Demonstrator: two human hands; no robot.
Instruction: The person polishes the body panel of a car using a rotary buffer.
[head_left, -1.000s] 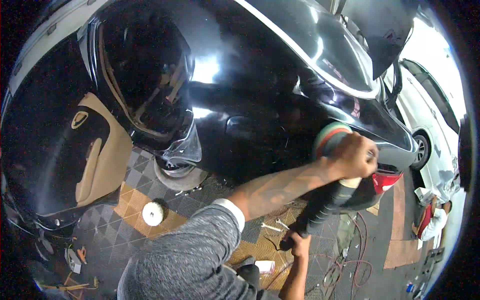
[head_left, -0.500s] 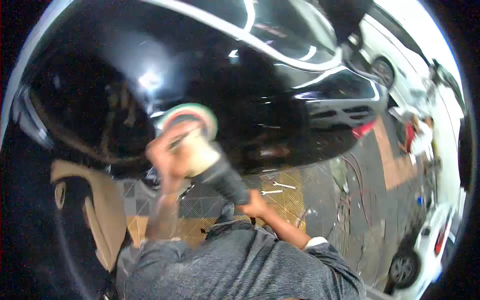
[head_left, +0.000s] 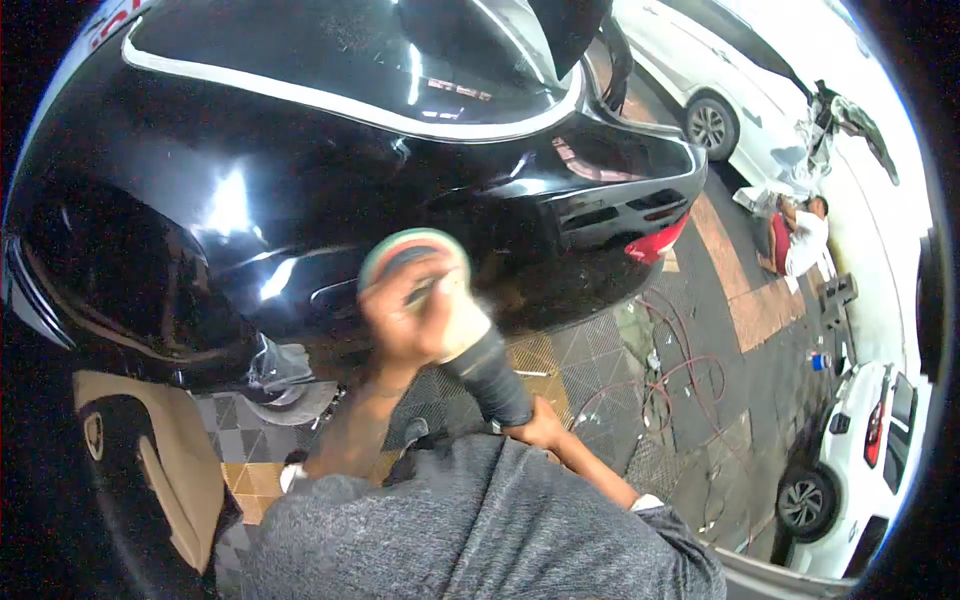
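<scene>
A power polisher [head_left: 485,365] with a round green and orange pad lies against the glossy black side panel [head_left: 330,230] of a car. My left hand [head_left: 410,315] is closed over its head, right behind the pad, slightly blurred. Farther down, my right hand [head_left: 540,425] is wrapped round the dark rear end of the tool's body. The pad's face is hidden against the paint.
An open car door [head_left: 160,450] with tan trim stands at the lower left. A red hose [head_left: 690,370] loops over the tiled floor. Another person [head_left: 800,235] sits beside a white car [head_left: 690,80] at the upper right; a second white car [head_left: 850,450] is lower right.
Since a second ago the polisher has gone from near the tail light leftward along the panel, then slightly back right. The view has shifted too. Both hands have kept their hold.
</scene>
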